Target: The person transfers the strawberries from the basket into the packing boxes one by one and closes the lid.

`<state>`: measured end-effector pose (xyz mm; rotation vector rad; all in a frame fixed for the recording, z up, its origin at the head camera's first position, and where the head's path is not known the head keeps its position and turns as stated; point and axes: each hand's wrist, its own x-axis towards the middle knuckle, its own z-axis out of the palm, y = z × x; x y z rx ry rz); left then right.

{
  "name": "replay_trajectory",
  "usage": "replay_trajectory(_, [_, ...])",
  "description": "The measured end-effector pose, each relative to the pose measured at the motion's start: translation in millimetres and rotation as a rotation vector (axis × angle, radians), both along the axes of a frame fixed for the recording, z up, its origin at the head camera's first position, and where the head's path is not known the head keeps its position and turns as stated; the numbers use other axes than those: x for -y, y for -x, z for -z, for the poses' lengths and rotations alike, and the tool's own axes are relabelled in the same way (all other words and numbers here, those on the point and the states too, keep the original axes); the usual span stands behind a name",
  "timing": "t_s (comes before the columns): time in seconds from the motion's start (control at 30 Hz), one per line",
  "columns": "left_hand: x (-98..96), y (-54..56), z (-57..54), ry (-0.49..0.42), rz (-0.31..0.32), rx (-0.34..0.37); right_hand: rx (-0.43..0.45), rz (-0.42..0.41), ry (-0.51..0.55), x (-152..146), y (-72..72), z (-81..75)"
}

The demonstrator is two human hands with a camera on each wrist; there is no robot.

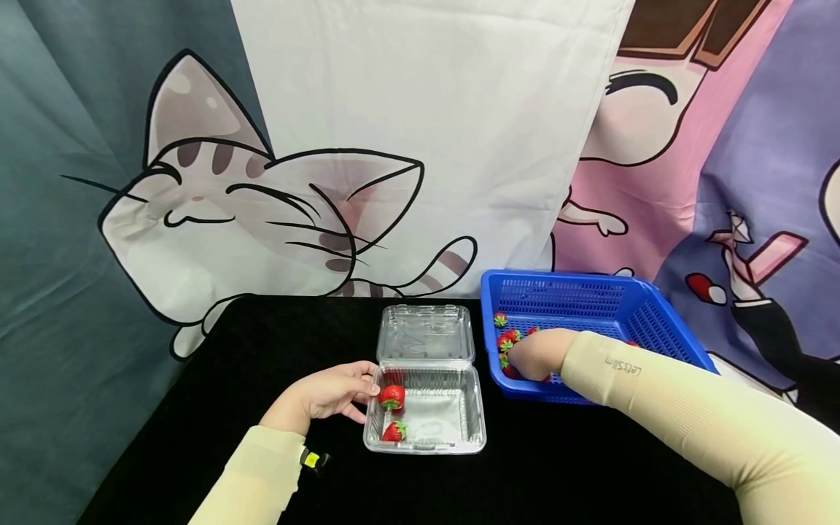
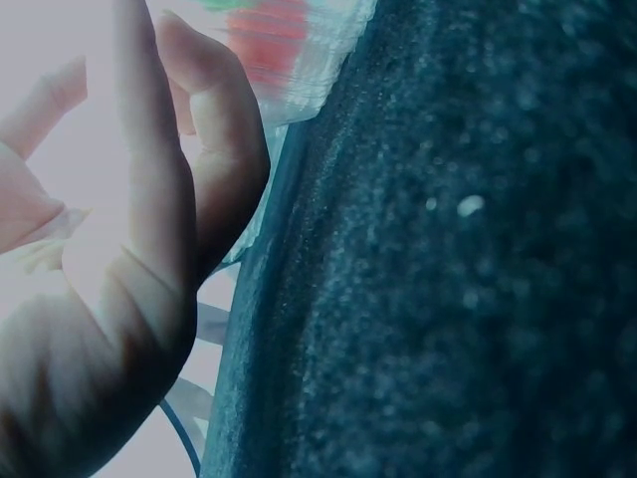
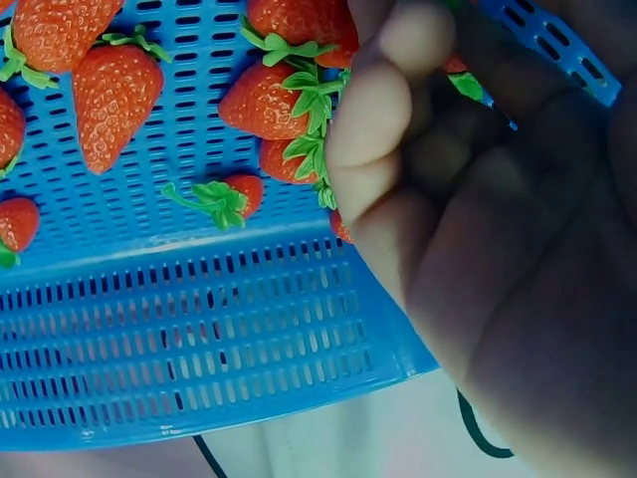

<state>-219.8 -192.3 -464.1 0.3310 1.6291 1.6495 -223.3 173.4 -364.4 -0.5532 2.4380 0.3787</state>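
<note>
A clear plastic clamshell box lies with its lid folded back. Inside, along its left side, are two strawberries, one whole berry above another. My left hand holds the box's left wall, thumb over the rim and fingers outside. My right hand reaches down into a blue basket, fingers curled among the strawberries at its left end. In the right wrist view, strawberries sit right beside those fingers; I cannot tell whether one is gripped.
More strawberries lie spread on the basket's slotted floor. Box and basket stand side by side on a black cloth. Behind the table hangs a cartoon-print curtain. The right forearm crosses the basket's front wall.
</note>
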Motion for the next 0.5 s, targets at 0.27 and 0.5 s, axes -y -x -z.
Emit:
replay_trajectory(0.27, [0.8,-1.1,0.3,-0.015,0.006,-0.010,0.001,0.011,0.073,-2.0,0.9,-3.1])
replay_trajectory(0.5, [0.9,-0.2,1.7,-0.009,0.004,-0.006,-0.015,-0.036,0.147,-4.0,1.5,-11.5])
